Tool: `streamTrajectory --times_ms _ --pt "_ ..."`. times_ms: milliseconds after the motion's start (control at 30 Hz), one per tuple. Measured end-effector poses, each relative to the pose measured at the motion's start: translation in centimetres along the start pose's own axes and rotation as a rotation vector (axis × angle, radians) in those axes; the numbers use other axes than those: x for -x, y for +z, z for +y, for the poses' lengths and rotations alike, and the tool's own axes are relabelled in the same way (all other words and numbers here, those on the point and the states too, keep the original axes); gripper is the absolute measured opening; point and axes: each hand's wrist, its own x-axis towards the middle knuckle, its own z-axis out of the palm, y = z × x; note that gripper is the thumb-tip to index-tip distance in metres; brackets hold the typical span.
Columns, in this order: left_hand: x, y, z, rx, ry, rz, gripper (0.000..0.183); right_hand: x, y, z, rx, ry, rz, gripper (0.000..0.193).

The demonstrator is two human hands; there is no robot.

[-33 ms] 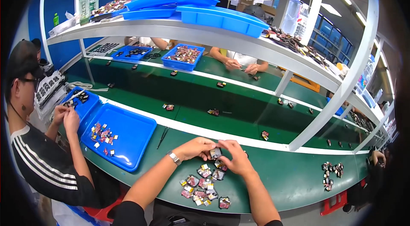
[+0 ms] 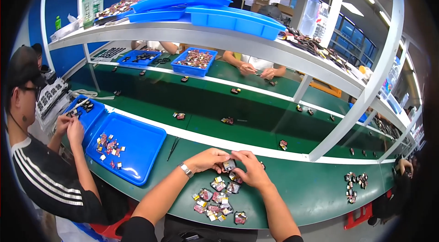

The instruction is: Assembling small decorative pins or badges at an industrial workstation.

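Observation:
My left hand [image 2: 210, 159] and my right hand [image 2: 251, 171] meet above the green work surface. Between their fingertips is a small electronic unit [image 2: 229, 165] with a dark frame and a silvery-grey face, gripped from both sides. Just below it lies a loose pile of similar small electronic units [image 2: 214, 207], with red boards, yellow strips and whitish parts. One more unit [image 2: 240, 217] rests a little apart, at the pile's right end. A pair of dark tweezers [image 2: 173, 148] lies to the left of my left hand.
A blue tray [image 2: 153, 153] with small red-and-white parts stands at left, beside a seated co-worker [image 2: 45, 173]. Beyond a white rail, units sit spaced along a green belt [image 2: 256, 127]. Overhead, a white shelf [image 2: 178, 30] carries blue trays and bottles. More units [image 2: 352, 187] lie at right.
The whole view has shifted very slightly. Both hands keep the same hold on the electronic unit, and the pile looks unchanged.

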Motion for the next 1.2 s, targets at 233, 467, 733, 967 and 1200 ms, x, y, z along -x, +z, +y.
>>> streamTrajectory --times_ms 233,467,733,967,1200 --pt "0.1 1.9 -0.7 0.204 0.129 0.124 0.041 -0.1 0.0 1.0 0.078 -0.107 0.117 0.040" --pt "-0.5 2.6 -1.2 0.136 0.185 0.164 0.035 -0.4 1.2 1.3 0.094 -0.020 0.224 0.016" --pt "-0.3 2.5 -1.2 0.084 0.263 0.102 0.033 -0.5 2.1 1.4 0.099 0.024 0.331 0.012" --pt "-0.4 1.7 -1.9 0.059 0.180 0.085 0.030 0.1 1.1 0.8 0.015 -0.032 0.179 0.010" --pt "-0.3 1.9 -1.8 0.129 0.173 0.101 0.027 0.6 1.6 1.2 -0.054 0.016 0.197 0.011"
